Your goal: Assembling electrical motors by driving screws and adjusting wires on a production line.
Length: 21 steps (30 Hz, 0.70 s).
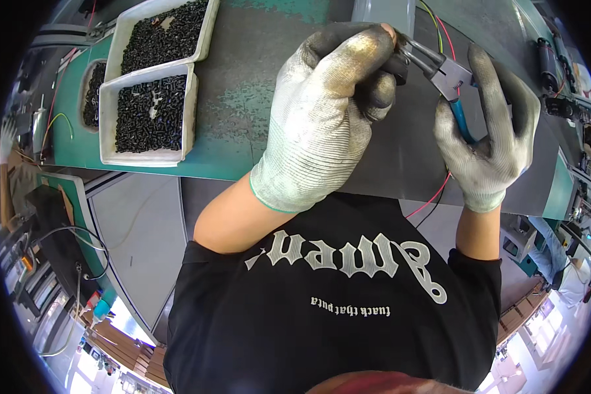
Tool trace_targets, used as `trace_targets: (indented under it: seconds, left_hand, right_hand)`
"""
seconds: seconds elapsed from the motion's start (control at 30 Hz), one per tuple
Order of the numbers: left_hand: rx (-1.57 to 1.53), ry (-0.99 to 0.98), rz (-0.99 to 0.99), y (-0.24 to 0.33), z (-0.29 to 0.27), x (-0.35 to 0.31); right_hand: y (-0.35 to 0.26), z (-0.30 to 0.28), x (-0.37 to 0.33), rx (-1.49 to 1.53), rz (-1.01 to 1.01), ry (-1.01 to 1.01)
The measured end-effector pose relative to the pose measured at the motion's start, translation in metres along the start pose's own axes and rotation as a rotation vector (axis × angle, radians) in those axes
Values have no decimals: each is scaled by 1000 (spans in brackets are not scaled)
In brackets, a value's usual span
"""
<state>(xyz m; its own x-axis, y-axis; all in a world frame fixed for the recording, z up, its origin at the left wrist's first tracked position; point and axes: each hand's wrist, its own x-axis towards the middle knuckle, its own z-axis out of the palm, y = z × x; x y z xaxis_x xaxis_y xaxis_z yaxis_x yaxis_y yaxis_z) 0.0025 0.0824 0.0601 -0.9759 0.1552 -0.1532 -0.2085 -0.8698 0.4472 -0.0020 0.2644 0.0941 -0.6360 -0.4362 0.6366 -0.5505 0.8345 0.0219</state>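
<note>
Both my hands wear pale knit gloves with blackened fingers. My left hand [331, 98] is closed in a pinch above the dark work surface. Whatever lies between its fingers is too small and too hidden to name. Just right of those fingertips are the jaws of a pair of pliers [449, 77], pointing toward them. My right hand [489, 131] holds the pliers by the blue handle, which rests between thumb and palm. Its other fingers are stretched upward and partly hide the handles.
Two white trays [189, 141] full of small black parts stand at the left on the worn green tabletop [233, 111]. A grey housing [384, 12] sits at the far edge, with red and yellow-green wires beside it. Other people are at the far left and lower right.
</note>
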Motion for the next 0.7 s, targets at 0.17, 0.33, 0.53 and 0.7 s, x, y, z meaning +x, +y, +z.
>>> trace_targets:
  seconds: [0.17,0.33,0.53,0.7]
  left_hand:
    - [138,56,26,3,-2,0]
    - [182,82,27,5,2,-2]
    - [449,77,121,1,12,5]
    - [517,-31,56,6,35,46]
  right_hand:
    - [-1,-3,3,-20,-14,-25]
    - [2,-2,1,70,-13,-8]
    - [10,8,-5,26,108,-112]
    - [40,21,8,-39,168,86]
